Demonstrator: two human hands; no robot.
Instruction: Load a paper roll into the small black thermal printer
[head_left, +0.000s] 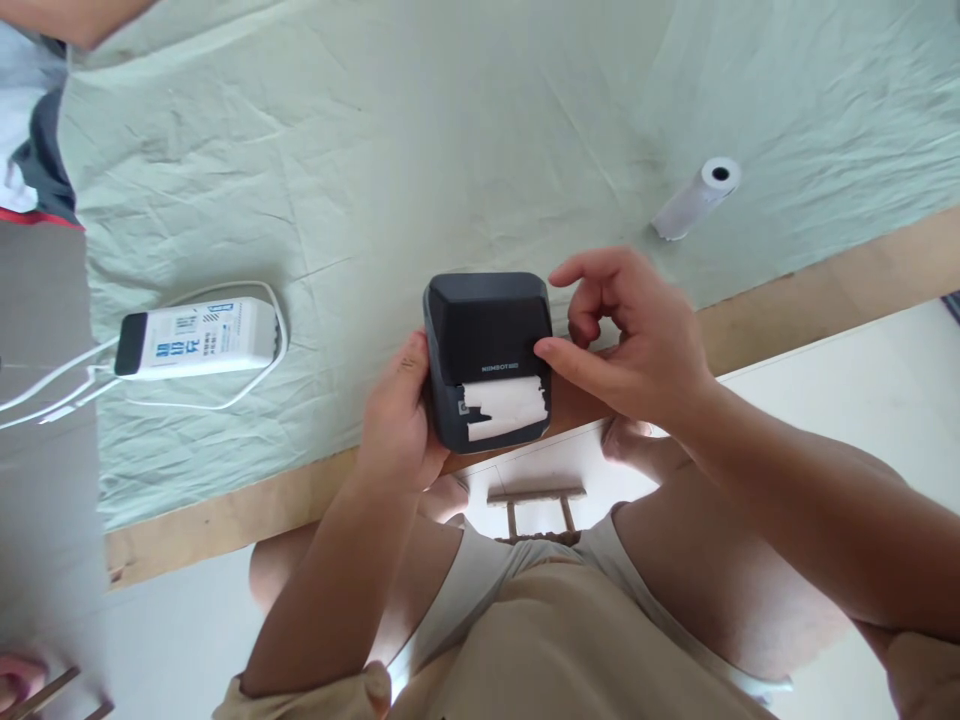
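A black label printer marked NIIMBOT is held up near the table's front edge. White paper with a torn edge sticks out of its slot. My left hand grips the printer's left side, thumb along the edge and the other fingers hidden beneath. At the right side, my right hand has its thumb tip at the printer's edge by the lid. Its index finger reaches out near the upper right corner, and the remaining fingers are curled, with nothing held between them.
A white paper roll lies on the pale green cloth at the right. On the left sits a white power strip with looping cables. The table's bare wooden edge runs along the front. Another person's arm shows at top left.
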